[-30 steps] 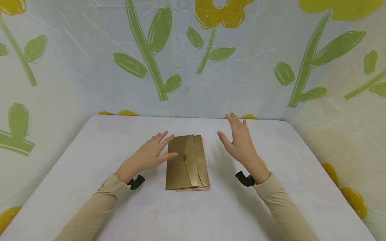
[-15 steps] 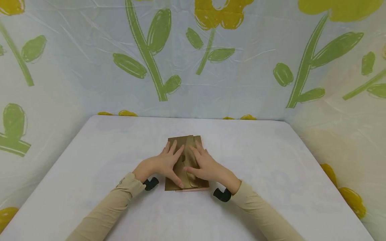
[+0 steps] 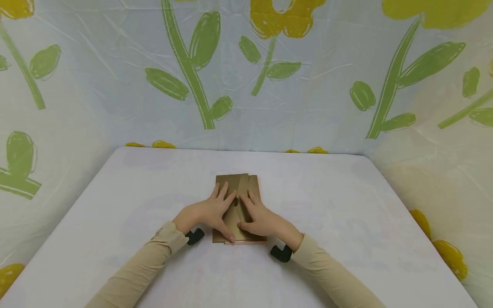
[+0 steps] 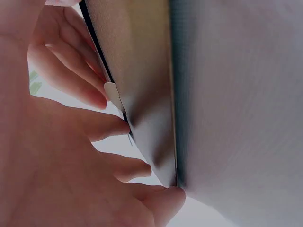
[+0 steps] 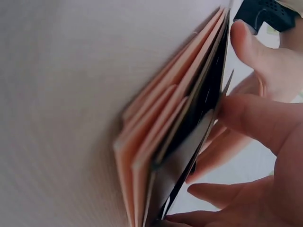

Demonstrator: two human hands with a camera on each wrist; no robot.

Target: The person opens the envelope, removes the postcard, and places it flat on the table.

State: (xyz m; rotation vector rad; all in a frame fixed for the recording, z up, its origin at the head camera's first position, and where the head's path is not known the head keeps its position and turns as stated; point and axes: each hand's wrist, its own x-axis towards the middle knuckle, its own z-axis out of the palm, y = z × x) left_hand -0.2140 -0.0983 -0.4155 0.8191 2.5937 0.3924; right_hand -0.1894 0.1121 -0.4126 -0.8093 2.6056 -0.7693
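A gold envelope (image 3: 231,179) lies on top of a small stack at mid-table. Its pointed flap (image 3: 243,183) runs down the right side. My left hand (image 3: 213,212) rests on the envelope's left part, fingers spread and thumb near the bottom edge. My right hand (image 3: 266,219) lies on the flap side with its fingers extended towards the left hand. In the right wrist view, the flap (image 5: 189,142) stands slightly away from the envelope body, and the right thumb touches its edge. Pink envelopes (image 5: 127,151) show beneath the gold ones in that view.
A white cloth covers the table (image 3: 327,192). Behind it hangs a curtain (image 3: 308,111) printed with yellow flowers and green stems. Black wrist mounts (image 3: 281,253) sit at both beige sleeves (image 3: 142,267).
Both hands have come down from above the table onto the gold envelope, the right one moving left and towards me. Over the last half second they have shifted only slightly.
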